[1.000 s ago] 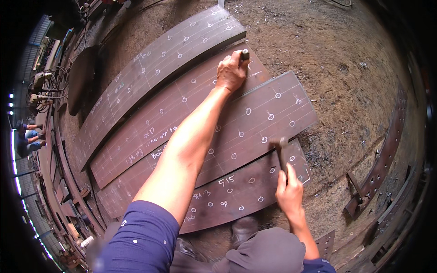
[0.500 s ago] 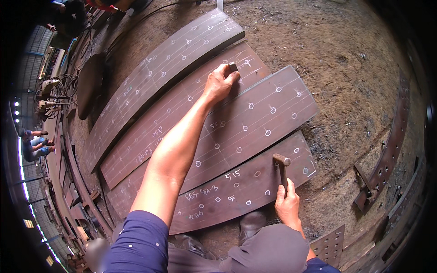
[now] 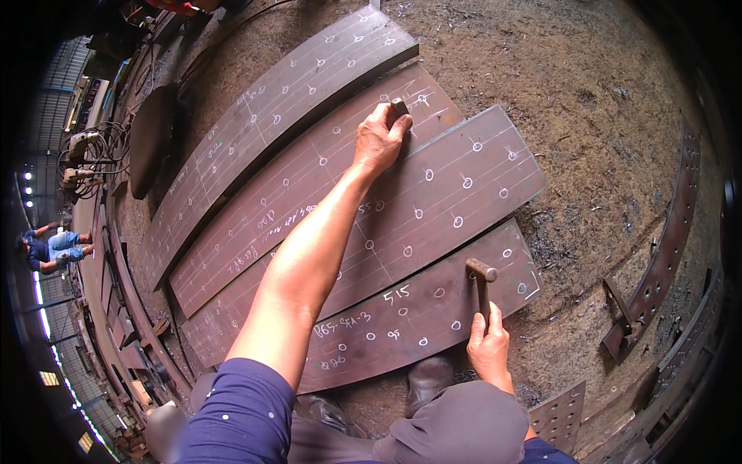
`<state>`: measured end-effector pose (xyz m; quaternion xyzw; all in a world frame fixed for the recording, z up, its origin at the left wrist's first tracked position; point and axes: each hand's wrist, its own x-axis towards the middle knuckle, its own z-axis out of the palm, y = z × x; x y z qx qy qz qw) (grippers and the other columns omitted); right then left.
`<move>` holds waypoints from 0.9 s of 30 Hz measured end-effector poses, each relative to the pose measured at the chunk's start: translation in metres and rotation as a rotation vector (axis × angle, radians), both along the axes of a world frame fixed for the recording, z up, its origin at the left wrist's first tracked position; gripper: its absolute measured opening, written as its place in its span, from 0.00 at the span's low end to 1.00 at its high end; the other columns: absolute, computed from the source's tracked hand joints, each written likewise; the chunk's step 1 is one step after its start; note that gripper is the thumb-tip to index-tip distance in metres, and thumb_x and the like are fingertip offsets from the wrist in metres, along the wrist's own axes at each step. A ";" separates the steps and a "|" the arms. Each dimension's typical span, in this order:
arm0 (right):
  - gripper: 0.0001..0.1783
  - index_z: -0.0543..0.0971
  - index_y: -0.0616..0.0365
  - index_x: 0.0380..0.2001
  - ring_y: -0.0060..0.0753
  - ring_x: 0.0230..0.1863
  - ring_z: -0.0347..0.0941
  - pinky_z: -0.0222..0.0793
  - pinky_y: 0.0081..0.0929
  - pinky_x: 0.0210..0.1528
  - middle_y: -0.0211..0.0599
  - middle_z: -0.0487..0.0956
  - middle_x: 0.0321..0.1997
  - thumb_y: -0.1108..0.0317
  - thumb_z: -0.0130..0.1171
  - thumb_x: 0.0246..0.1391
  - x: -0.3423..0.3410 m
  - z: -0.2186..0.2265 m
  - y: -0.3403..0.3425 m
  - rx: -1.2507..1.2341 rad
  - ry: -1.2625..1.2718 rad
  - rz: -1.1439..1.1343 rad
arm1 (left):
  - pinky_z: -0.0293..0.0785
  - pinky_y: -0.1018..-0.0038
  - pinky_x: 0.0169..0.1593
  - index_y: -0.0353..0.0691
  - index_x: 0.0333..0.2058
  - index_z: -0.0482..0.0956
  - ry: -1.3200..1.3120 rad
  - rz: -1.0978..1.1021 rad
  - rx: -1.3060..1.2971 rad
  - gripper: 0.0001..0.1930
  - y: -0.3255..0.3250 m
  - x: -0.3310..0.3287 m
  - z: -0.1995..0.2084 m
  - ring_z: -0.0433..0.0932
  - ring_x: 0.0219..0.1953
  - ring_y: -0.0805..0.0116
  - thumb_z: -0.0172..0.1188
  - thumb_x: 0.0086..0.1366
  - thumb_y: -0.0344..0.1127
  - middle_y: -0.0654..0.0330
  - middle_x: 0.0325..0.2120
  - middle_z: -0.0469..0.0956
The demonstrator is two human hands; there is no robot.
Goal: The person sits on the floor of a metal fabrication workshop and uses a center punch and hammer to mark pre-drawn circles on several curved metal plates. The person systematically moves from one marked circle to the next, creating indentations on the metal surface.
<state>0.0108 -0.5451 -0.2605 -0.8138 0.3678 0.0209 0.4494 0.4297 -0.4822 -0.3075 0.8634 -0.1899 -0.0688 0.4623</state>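
My left hand is closed around a short, dark metal punch, whose top end sticks out above the fingers. It stands over the far right part of the second steel plate, near chalk circles; the punch's lower tip is hidden by the hand. Closer to me, my right hand grips the handle of a hammer. The hammer's head is up, over the right end of the nearest steel plate. Between these lies a third plate, also marked with chalk lines and circles.
A thicker curved plate lies farthest off. Brown dirt ground with metal shavings spreads right. Curved drilled strips and a perforated plate lie at right. Cabled machines and another person are at left.
My left hand has shifted slightly right and nearer with the punch. The hammer stays almost where it was. At the left edge the other person shows more fully.
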 end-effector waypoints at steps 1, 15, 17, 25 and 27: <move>0.21 0.70 0.65 0.62 0.72 0.43 0.82 0.78 0.55 0.42 0.65 0.84 0.42 0.65 0.54 0.71 0.000 0.000 0.000 -0.006 -0.003 0.004 | 0.80 0.61 0.51 0.37 0.46 0.81 -0.006 0.004 0.008 0.16 0.000 0.000 -0.001 0.87 0.46 0.52 0.67 0.68 0.43 0.48 0.41 0.87; 0.21 0.71 0.64 0.62 0.73 0.44 0.82 0.78 0.55 0.43 0.66 0.84 0.42 0.65 0.54 0.71 -0.001 -0.001 -0.002 0.003 -0.003 0.003 | 0.79 0.59 0.51 0.36 0.45 0.81 -0.054 0.003 0.000 0.16 -0.002 0.001 -0.006 0.86 0.44 0.49 0.67 0.67 0.43 0.47 0.40 0.86; 0.22 0.71 0.65 0.62 0.73 0.44 0.82 0.78 0.55 0.43 0.66 0.84 0.42 0.65 0.55 0.71 -0.001 -0.001 -0.002 0.003 0.007 0.005 | 0.79 0.59 0.51 0.36 0.45 0.81 -0.053 0.002 0.006 0.16 -0.002 0.000 -0.005 0.86 0.44 0.49 0.67 0.67 0.43 0.47 0.40 0.86; 0.23 0.71 0.66 0.62 0.73 0.44 0.81 0.78 0.56 0.44 0.67 0.83 0.43 0.64 0.55 0.71 -0.002 -0.001 -0.002 -0.016 0.018 0.012 | 0.79 0.58 0.52 0.36 0.46 0.81 -0.044 0.002 0.007 0.17 -0.001 -0.001 -0.002 0.86 0.46 0.48 0.67 0.67 0.43 0.46 0.41 0.86; 0.23 0.71 0.67 0.62 0.73 0.44 0.81 0.78 0.56 0.44 0.68 0.83 0.42 0.64 0.55 0.71 -0.002 -0.002 -0.002 -0.018 0.015 0.013 | 0.79 0.58 0.52 0.36 0.46 0.81 -0.049 0.004 0.014 0.17 -0.001 0.000 -0.003 0.86 0.46 0.48 0.67 0.67 0.44 0.46 0.41 0.86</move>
